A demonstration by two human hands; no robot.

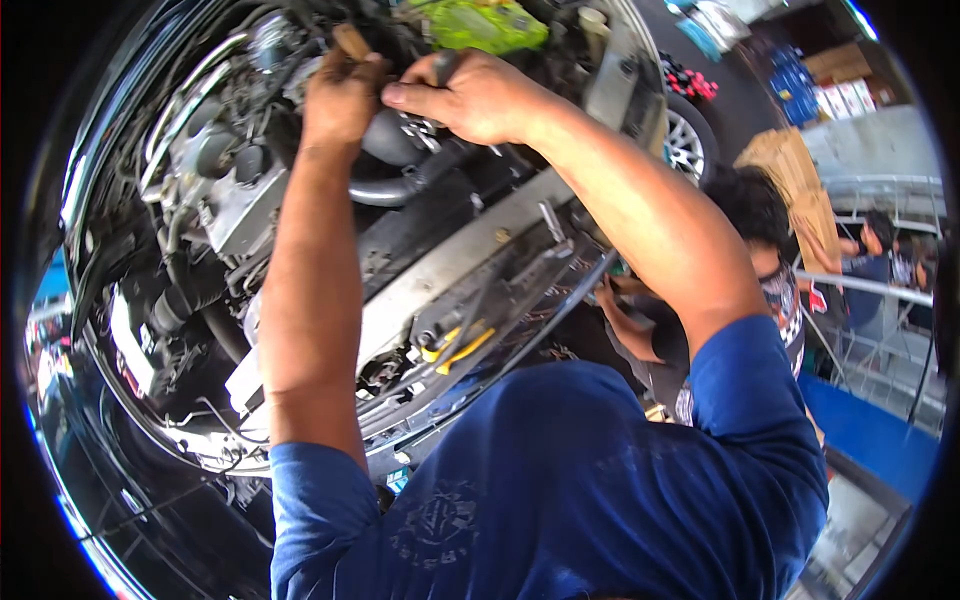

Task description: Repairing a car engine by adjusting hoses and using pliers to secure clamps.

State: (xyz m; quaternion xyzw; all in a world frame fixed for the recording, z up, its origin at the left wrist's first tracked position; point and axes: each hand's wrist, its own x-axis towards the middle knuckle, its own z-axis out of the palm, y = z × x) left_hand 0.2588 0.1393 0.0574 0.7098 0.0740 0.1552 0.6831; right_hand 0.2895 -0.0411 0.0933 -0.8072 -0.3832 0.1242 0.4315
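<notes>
Both my arms reach over the open engine bay [240, 215] of a car. At its far side my left hand [340, 98] is closed, and a short tan, wood-like piece [352, 42] sticks up from its fingers. Close to its right, my right hand [482, 98] is closed too, thumb pointing toward the left hand. A small dark grey piece [443, 67] shows at its fingers; I cannot tell what it is. Below the hands runs a dark curved hose [385, 190]. Bright green material [478, 25] lies just beyond the right hand.
A yellow-handled tool [463, 350] and a metal tool [553, 222] rest on the car's front. At right, a co-worker [750, 215] crouches close to the bumper. Beyond are a wheel [684, 138], cardboard boxes [785, 170] and another person [868, 260] by metal railings.
</notes>
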